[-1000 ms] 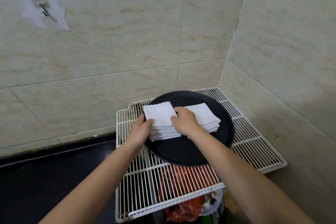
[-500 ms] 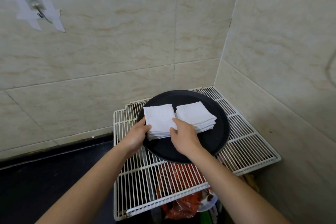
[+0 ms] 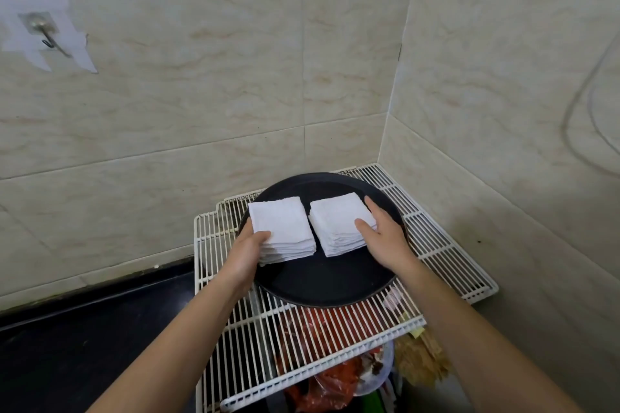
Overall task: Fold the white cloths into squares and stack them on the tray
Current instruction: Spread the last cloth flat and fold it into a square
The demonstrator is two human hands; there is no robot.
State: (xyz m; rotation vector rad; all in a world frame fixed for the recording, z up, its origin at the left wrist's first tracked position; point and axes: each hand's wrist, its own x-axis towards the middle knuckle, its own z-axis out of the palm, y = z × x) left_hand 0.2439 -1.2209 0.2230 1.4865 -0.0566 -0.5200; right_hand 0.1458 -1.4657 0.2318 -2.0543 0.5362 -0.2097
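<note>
Right hand [image 3: 382,238] has shifted from the left stack [image 3: 283,228] to the right stack [image 3: 340,223], fingers spread flat to square it. Left hand [image 3: 246,253] cups the left stack's corner, probably steadying it; both sit on the tray [image 3: 322,282] on the wire rack [image 3: 446,265].

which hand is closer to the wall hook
Left. The left hand grips the left stack, on the side toward the wall hook; the right hand rests against the right stack, farther away.
</note>
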